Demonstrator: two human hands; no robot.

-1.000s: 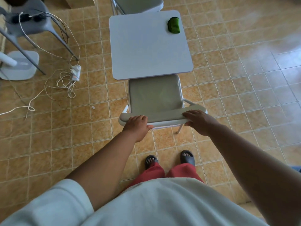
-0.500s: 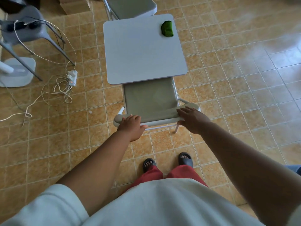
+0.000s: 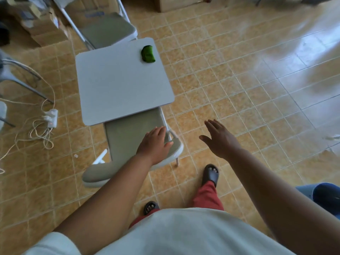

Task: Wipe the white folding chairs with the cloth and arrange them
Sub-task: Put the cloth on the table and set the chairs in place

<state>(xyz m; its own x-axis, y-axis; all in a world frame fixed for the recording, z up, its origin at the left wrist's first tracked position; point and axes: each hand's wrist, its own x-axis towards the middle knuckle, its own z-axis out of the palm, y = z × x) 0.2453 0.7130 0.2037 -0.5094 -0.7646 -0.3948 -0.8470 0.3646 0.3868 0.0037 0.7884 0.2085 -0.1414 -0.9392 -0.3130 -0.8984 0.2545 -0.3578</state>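
Tiled floor (image 3: 230, 85); chair (image 3: 128, 137) under left hand (image 3: 156, 142).

You have a white table (image 3: 121, 83) standing on the tan tiled floor (image 3: 239, 85). To its left, a white power strip (image 3: 50, 117) lies among looped white cables (image 3: 39, 134). Cardboard boxes (image 3: 44, 28) sit at the far edge, somewhat blurred.

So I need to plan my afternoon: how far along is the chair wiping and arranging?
Looks done: the near chair is tucked partly under the table. In hand: the left hand rests on its backrest; the right hand hovers open, empty. Left: the green cloth lies unused on the table, and the far chair stands apart. Whether any wiping happened cannot be told.
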